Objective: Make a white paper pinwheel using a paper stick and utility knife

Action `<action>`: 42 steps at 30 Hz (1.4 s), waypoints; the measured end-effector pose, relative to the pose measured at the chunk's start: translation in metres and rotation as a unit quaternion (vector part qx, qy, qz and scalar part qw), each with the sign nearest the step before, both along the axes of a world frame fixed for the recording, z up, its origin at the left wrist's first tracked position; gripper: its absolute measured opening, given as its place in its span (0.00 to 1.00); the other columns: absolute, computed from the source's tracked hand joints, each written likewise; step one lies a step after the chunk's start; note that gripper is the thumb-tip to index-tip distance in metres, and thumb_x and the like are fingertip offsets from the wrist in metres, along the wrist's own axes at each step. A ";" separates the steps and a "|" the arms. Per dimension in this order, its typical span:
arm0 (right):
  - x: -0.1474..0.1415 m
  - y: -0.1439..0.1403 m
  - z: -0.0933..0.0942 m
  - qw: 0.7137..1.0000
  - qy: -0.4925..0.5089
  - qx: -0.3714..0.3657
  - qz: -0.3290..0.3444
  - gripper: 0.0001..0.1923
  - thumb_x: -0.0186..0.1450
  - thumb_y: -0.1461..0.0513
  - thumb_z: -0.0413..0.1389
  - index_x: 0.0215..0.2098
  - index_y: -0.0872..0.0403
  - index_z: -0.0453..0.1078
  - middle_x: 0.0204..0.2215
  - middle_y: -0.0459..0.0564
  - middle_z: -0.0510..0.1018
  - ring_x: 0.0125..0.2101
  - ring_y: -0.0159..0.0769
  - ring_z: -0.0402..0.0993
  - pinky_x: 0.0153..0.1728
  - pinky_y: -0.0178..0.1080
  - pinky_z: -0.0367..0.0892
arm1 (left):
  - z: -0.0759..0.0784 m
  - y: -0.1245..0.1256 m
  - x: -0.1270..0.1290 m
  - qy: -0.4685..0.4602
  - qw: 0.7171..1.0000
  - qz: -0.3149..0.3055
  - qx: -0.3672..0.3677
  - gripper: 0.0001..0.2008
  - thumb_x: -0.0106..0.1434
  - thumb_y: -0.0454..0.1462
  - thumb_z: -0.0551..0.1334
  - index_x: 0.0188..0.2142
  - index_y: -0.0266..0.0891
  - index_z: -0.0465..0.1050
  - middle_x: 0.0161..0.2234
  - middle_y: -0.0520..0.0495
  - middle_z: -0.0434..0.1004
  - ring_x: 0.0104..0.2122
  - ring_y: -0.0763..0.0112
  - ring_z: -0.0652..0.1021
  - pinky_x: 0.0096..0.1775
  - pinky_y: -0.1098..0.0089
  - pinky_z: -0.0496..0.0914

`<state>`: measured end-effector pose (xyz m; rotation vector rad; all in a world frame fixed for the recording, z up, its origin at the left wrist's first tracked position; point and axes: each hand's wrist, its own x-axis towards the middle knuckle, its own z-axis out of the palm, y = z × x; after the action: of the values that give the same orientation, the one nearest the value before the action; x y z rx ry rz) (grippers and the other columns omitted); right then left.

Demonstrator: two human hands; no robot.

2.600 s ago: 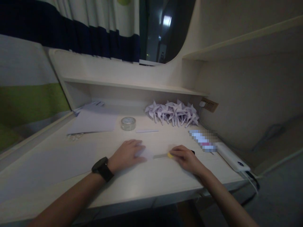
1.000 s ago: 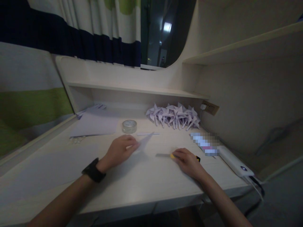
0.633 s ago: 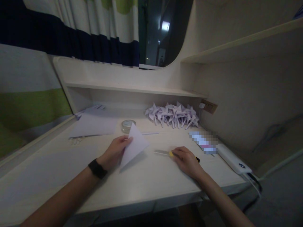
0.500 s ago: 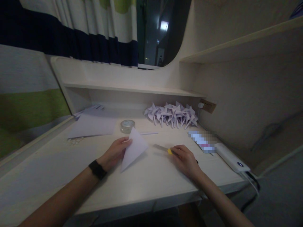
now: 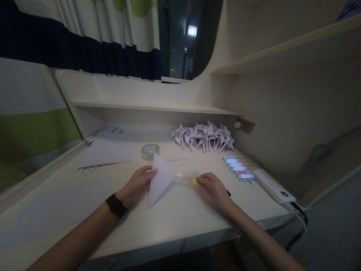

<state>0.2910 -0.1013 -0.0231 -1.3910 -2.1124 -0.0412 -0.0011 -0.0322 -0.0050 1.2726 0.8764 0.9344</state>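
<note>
Head-camera view, dim light: the left hand (image 5: 137,184), a dark watch (image 5: 116,205) on its wrist, pinches a folded triangle of white paper (image 5: 160,178) by its left edge, thumb and fingers pressed together on the sheet. The triangle is thin and smooth with crisp creases; it stands tilted, its lower tip resting on the pale, matte desk (image 5: 175,218) near the middle of the front half, and its upper point leaning toward the back shelf. The right hand (image 5: 212,189) lies just to the right of it, fingers curled around a slim utility knife (image 5: 189,180) with a yellow handle part; its narrow blade end reaches left toward the paper's right corner, and whether it touches cannot be told.

Behind the paper, toward the desk's back edge, sits a clear round roll of tape (image 5: 150,151), and beside it a thin white paper strip (image 5: 175,159) lies flat. At the back right corner a heap of small folded paper pinwheels (image 5: 202,136), spiky and pale lilac, crowds under the low shelf (image 5: 158,107). A stack of flat sheets (image 5: 109,150) lies at the back left. Along the right edge rest a blurred-out flat object (image 5: 239,167) and a long white power strip (image 5: 275,186) with a cable hanging off the edge.
</note>
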 end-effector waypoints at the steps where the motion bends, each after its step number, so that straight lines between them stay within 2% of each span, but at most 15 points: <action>1: -0.002 0.001 0.000 1.000 -0.001 -0.001 0.003 0.08 0.65 0.64 0.54 0.40 0.54 0.74 0.39 0.56 0.75 0.40 0.41 0.71 0.42 0.42 0.68 | -0.003 0.002 0.000 0.000 1.000 0.002 -0.002 0.21 0.57 0.47 0.65 0.42 0.32 0.70 0.39 0.38 0.77 0.35 0.63 0.77 0.36 0.64 0.69; 5: -0.007 0.007 0.000 1.000 -0.009 -0.011 0.024 0.07 0.64 0.65 0.54 0.39 0.54 0.74 0.38 0.55 0.75 0.40 0.41 0.70 0.42 0.41 0.67 | -0.011 0.004 0.004 -0.007 1.000 0.009 -0.005 0.21 0.57 0.47 0.66 0.42 0.33 0.70 0.39 0.38 0.77 0.36 0.63 0.77 0.37 0.64 0.69; 8: -0.009 0.017 -0.001 0.999 -0.020 -0.021 0.039 0.08 0.63 0.66 0.55 0.39 0.54 0.75 0.38 0.54 0.76 0.40 0.40 0.70 0.42 0.41 0.67 | -0.004 -0.003 0.009 -0.002 0.999 -0.039 0.002 0.20 0.58 0.48 0.65 0.40 0.34 0.70 0.39 0.39 0.77 0.38 0.62 0.77 0.40 0.62 0.69; 11: -0.008 0.027 -0.003 0.998 -0.036 -0.032 0.050 0.08 0.63 0.67 0.56 0.39 0.55 0.75 0.37 0.53 0.77 0.40 0.39 0.71 0.42 0.39 0.66 | 0.005 -0.012 0.006 0.084 0.991 -0.100 0.032 0.19 0.59 0.51 0.63 0.34 0.35 0.70 0.36 0.40 0.77 0.35 0.62 0.77 0.37 0.63 0.70; 14: -0.008 0.033 -0.008 0.996 -0.054 -0.043 0.062 0.06 0.64 0.65 0.56 0.37 0.54 0.75 0.35 0.52 0.77 0.39 0.39 0.71 0.42 0.39 0.66 | 0.004 -0.015 -0.010 0.209 0.973 -0.050 0.083 0.21 0.56 0.52 0.64 0.36 0.36 0.68 0.36 0.42 0.76 0.33 0.61 0.77 0.34 0.63 0.70; 15: -0.008 0.034 -0.009 0.995 -0.058 -0.045 0.066 0.06 0.64 0.64 0.56 0.36 0.54 0.75 0.35 0.52 0.77 0.39 0.39 0.71 0.42 0.39 0.66 | 0.002 -0.016 -0.018 0.264 0.957 -0.024 0.115 0.22 0.56 0.52 0.64 0.38 0.37 0.67 0.36 0.42 0.76 0.32 0.61 0.77 0.33 0.62 0.71; 17: -0.009 0.034 -0.012 0.994 -0.065 -0.046 0.075 0.06 0.65 0.64 0.55 0.35 0.54 0.75 0.34 0.52 0.77 0.38 0.39 0.71 0.41 0.39 0.65 | -0.003 -0.016 -0.031 0.384 0.897 -0.001 0.221 0.23 0.55 0.51 0.65 0.40 0.36 0.68 0.36 0.41 0.76 0.33 0.59 0.77 0.35 0.60 0.71; 19: -0.011 0.034 -0.013 0.993 -0.068 -0.046 0.083 0.06 0.65 0.64 0.55 0.35 0.53 0.76 0.34 0.52 0.77 0.38 0.39 0.71 0.41 0.39 0.65 | -0.005 -0.017 -0.038 0.422 0.840 -0.042 0.339 0.23 0.58 0.50 0.64 0.46 0.38 0.69 0.46 0.37 0.74 0.43 0.55 0.76 0.44 0.56 0.69; 21: -0.013 0.033 -0.013 0.993 -0.068 -0.046 0.087 0.06 0.65 0.64 0.55 0.35 0.53 0.76 0.34 0.52 0.77 0.38 0.39 0.71 0.41 0.38 0.65 | -0.005 -0.017 -0.037 0.417 0.796 -0.113 0.423 0.28 0.58 0.51 0.65 0.55 0.45 0.66 0.58 0.38 0.65 0.57 0.51 0.67 0.54 0.52 0.62; 24: -0.014 0.035 -0.010 0.992 -0.068 -0.051 0.089 0.05 0.64 0.64 0.57 0.34 0.53 0.76 0.35 0.52 0.77 0.39 0.38 0.71 0.40 0.38 0.65 | -0.003 -0.012 -0.025 0.418 0.755 -0.199 0.465 0.38 0.56 0.55 0.65 0.63 0.54 0.57 0.67 0.43 0.51 0.65 0.47 0.52 0.60 0.47 0.52; 27: -0.014 0.039 -0.007 0.992 -0.068 -0.065 0.089 0.05 0.64 0.63 0.58 0.35 0.53 0.77 0.34 0.52 0.77 0.38 0.38 0.72 0.40 0.37 0.65 | -0.008 -0.004 -0.010 0.428 0.738 -0.230 0.468 0.39 0.58 0.58 0.61 0.65 0.54 0.53 0.67 0.44 0.49 0.66 0.47 0.51 0.61 0.47 0.48; 32: -0.010 0.046 -0.006 0.991 -0.076 -0.074 0.080 0.06 0.63 0.63 0.59 0.37 0.53 0.78 0.34 0.51 0.77 0.36 0.37 0.72 0.38 0.36 0.64 | -0.022 -0.007 0.009 0.485 0.707 -0.167 0.487 0.30 0.67 0.55 0.51 0.64 0.48 0.57 0.66 0.41 0.53 0.63 0.47 0.59 0.59 0.49 0.55; 36: -0.008 0.046 -0.007 0.992 -0.077 -0.071 0.070 0.06 0.63 0.63 0.58 0.36 0.53 0.78 0.34 0.51 0.77 0.36 0.37 0.72 0.38 0.36 0.64 | -0.020 -0.022 0.024 0.520 0.681 -0.099 0.506 0.28 0.68 0.53 0.49 0.62 0.46 0.60 0.63 0.40 0.61 0.54 0.47 0.67 0.53 0.49 0.60; 39: -0.007 0.042 -0.006 0.992 -0.076 -0.072 0.073 0.05 0.63 0.63 0.58 0.35 0.53 0.77 0.33 0.51 0.76 0.36 0.37 0.72 0.38 0.36 0.64 | -0.014 -0.027 0.030 0.515 0.679 -0.091 0.515 0.30 0.65 0.54 0.52 0.62 0.44 0.60 0.60 0.38 0.63 0.52 0.46 0.68 0.52 0.49 0.60; 42: -0.007 0.039 -0.005 0.992 -0.081 -0.072 0.064 0.05 0.63 0.64 0.58 0.34 0.53 0.77 0.32 0.51 0.76 0.36 0.37 0.72 0.38 0.36 0.64 | -0.012 -0.020 0.030 0.499 0.696 -0.088 0.509 0.35 0.62 0.55 0.56 0.64 0.43 0.55 0.62 0.36 0.60 0.58 0.44 0.62 0.56 0.47 0.55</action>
<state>0.2837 -0.0619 -0.0278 -1.3717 -2.3760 0.0530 0.0292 -0.0517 -0.0174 2.9499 1.0055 0.4615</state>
